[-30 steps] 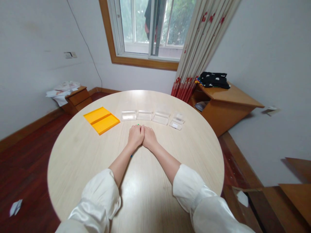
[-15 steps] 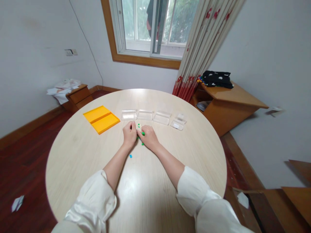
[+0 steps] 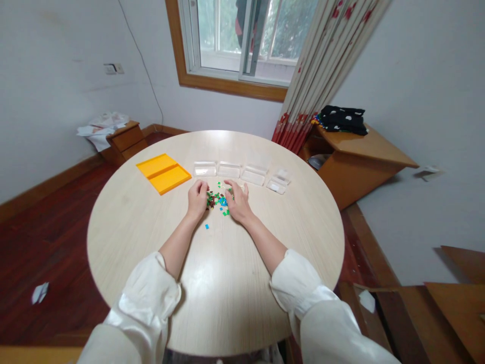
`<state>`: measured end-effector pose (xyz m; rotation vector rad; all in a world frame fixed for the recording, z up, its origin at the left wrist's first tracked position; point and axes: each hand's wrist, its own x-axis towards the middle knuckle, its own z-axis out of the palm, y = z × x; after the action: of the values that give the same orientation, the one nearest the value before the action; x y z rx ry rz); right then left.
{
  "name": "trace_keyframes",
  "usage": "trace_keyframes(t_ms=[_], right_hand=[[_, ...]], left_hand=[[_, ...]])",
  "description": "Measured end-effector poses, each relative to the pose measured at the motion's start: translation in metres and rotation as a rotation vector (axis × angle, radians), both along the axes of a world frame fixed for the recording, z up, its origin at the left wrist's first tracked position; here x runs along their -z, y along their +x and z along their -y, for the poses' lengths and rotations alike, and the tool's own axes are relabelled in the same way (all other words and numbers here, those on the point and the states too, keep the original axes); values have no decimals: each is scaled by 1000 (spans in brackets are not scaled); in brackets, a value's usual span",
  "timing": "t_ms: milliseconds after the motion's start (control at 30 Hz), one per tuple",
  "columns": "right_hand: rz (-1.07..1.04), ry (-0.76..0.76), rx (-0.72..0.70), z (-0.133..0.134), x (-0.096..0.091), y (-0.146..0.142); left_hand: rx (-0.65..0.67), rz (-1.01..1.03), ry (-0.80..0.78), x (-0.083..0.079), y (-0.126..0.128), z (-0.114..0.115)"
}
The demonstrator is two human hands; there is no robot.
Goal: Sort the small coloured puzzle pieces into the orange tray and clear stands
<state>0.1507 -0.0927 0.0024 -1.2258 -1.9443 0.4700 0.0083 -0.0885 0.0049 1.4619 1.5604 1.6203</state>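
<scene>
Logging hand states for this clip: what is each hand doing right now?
Left hand: curled at the edge of the small coloured pieces; grip cannot be told.
Right hand: open, palm down, beside the pieces.

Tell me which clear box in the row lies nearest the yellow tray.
The leftmost clear box, just right of the yellow tray; the other three trail off rightward.

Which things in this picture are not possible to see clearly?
- Small coloured pieces, head view: too small to tell shape or number; some may lie under the hands.
- Left hand and right hand, head view: palms face down, so their grip is hidden.
- Clear boxes, head view: too small and glossy to show contents.
</scene>
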Motion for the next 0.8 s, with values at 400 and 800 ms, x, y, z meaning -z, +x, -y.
trace_keyframes(t_ms=[400,800], right_hand=[[286,-208,303,12,16,8],[587,-130,-21,7,13,-11]], left_hand=[[-133,-433,-79,10,-22,21],[310,-691,-153,11,7,18]])
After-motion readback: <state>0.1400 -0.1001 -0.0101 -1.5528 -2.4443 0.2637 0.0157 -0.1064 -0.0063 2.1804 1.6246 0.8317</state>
